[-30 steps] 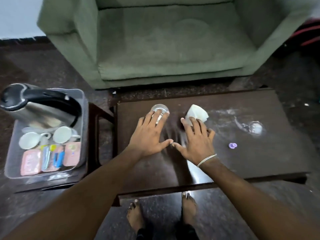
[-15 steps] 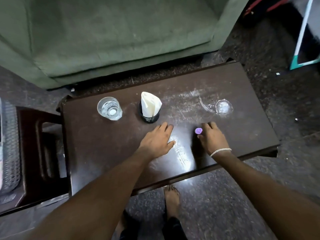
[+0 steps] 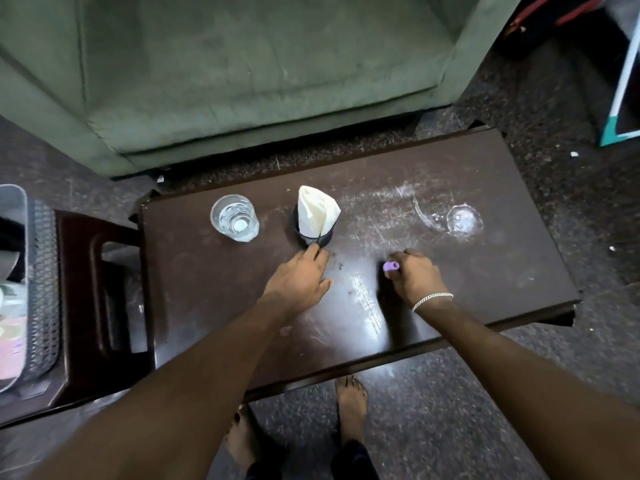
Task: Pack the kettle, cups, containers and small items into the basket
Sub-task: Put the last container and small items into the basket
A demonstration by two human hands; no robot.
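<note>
Purple cap (image 3: 391, 266) in right hand (image 3: 417, 277)

Surface (image 3: 450, 278): dark brown, white scuffs toward far right corner. Napkin (image 3: 317, 211) white, in black mesh holder (image 3: 317, 237). Glass (image 3: 234, 218) clear. Small item (image 3: 391, 266) purple. Basket (image 3: 43, 289) grey mesh at left edge. Armchair (image 3: 242, 71) green. Floor (image 3: 450, 410) dark speckled. Bracelet (image 3: 432, 300) silver.

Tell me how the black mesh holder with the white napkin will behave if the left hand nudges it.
The mesh holder looks small and light, so it would probably slide on the smooth table. The napkin stands well above its rim, so a high push may tip it. The napkin looks soft and would likely flop. The left hand reaches its base, fingertips touching or nearly so.
</note>
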